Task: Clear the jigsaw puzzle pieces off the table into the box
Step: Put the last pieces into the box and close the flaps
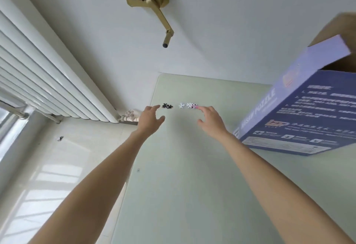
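A few jigsaw pieces lie on the pale green table (192, 166) near its far left edge: black pieces (166, 106), a white piece (181, 105), and white and pink pieces (192, 106). My left hand (150, 119) is open, its fingertips just left of the black pieces. My right hand (211, 119) is open too, its fingertips touching or almost touching the pink piece. The blue puzzle box (300, 108) stands tilted at the right, its open top facing away, so its inside is hidden.
A white radiator (48, 70) runs along the left wall, with a pipe valve (129, 115) at its foot. A brass crank handle (154, 2) hangs on the wall above the table. A small dark object (60, 138) lies on the floor at left.
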### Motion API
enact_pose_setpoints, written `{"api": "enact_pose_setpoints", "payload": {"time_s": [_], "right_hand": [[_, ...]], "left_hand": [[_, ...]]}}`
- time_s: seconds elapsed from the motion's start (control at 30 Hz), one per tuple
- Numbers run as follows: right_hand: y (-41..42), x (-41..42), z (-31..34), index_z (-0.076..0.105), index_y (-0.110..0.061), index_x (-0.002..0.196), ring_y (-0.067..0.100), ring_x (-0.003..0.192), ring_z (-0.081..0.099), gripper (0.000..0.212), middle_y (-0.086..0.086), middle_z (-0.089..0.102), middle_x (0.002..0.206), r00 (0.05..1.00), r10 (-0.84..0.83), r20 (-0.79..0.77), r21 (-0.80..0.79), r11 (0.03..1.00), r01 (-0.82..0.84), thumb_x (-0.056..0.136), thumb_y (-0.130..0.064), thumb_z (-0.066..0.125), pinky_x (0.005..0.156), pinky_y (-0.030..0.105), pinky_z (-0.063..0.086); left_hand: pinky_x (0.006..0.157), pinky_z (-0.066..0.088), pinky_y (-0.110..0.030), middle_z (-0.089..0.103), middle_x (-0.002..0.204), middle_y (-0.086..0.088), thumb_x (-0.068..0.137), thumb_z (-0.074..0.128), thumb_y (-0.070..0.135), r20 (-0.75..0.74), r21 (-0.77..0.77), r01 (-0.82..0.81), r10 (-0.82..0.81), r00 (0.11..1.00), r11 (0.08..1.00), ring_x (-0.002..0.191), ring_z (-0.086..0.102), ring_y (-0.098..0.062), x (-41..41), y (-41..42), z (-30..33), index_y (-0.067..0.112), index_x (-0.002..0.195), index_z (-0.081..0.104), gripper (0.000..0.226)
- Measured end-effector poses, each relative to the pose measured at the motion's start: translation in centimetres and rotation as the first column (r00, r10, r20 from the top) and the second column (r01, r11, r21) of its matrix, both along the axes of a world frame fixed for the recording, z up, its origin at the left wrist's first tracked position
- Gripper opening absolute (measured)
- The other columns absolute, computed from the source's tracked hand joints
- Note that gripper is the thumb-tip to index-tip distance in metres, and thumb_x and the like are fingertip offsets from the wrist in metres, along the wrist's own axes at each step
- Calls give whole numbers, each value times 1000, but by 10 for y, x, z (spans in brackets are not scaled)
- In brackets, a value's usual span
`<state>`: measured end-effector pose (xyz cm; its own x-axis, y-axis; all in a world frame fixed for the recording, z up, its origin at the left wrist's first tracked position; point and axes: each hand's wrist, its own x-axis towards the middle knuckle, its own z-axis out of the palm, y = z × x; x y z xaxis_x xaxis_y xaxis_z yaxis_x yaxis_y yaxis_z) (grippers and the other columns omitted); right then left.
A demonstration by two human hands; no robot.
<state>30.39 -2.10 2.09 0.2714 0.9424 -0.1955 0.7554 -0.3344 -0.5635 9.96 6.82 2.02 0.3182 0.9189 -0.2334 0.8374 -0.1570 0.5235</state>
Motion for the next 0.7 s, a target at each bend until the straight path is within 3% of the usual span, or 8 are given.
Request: {"api": "enact_pose_setpoints", "payload": {"time_s": [0.13, 0.23, 0.33, 0.43, 0.5, 0.63, 0.7], "right_hand": [[54, 3, -46, 43, -14, 134, 35, 120, 38, 47, 15, 42, 128, 991, -126, 34, -59, 990, 128, 87, -16, 52, 96, 32, 34], [82, 1, -67, 45, -19, 133, 34, 117, 35, 46, 13, 41, 125, 978, -158, 138, -48, 985, 166, 89, -30, 53, 97, 37, 37], [94, -11, -80, 57, -25, 121, 30, 107, 40, 34, 8, 47, 116, 975, -28, 220, 65, 998, 14, 87, -32, 56, 92, 36, 39], [77, -22, -86, 65, -18, 104, 28, 96, 45, 20, 6, 54, 102, 977, 135, 167, 172, 971, -164, 85, -18, 58, 85, 39, 44], [49, -29, -84, 65, -14, 99, 26, 94, 45, 16, 7, 55, 99, 980, 170, 105, 183, 965, -188, 84, -12, 59, 82, 36, 45], [-19, -42, -77, 65, -11, 96, 24, 88, 44, 15, 5, 54, 93, 977, 211, 42, 134, 967, -215, 81, -8, 61, 78, 27, 40], [-48, -48, -70, 65, -11, 96, 21, 82, 47, 17, 0, 51, 88, 970, 238, -42, 92, 968, -233, 80, -6, 63, 75, 22, 37]], "left_hand": [[102, 36, -47, 37, 134, -12, 89, 57, 32, -99, -16, 77, -78, 992, 997, 124, 38, -29, 18, 40, -51, 16, 139, 38, 56], [103, 30, -34, 37, 131, -13, 90, 55, 30, -94, 53, 101, -96, 991, 993, 122, 35, -30, 33, 58, -70, 13, 137, 39, 52], [94, 31, -27, 43, 126, -11, 90, 56, 24, -25, 108, 146, -144, 989, 983, 115, 40, -29, 42, 63, -77, 12, 127, 49, 39], [82, 32, -23, 52, 114, -9, 89, 57, 18, 24, 111, 245, -249, 968, 963, 105, 47, -28, 37, 48, -79, 13, 113, 58, 25], [80, 35, -23, 55, 107, -8, 88, 59, 15, 63, 94, 309, -316, 947, 946, 98, 51, -27, 30, 25, -73, 12, 107, 62, 19], [81, 45, -32, 58, 98, -7, 85, 63, 12, 137, 10, 383, -380, 915, 924, 91, 57, -25, 12, -34, -66, 12, 100, 65, 15], [79, 46, -28, 59, 98, -6, 84, 64, 12, 149, -35, 392, -383, 912, 919, 88, 60, -23, 3, -61, -63, 12, 101, 64, 17]]}}
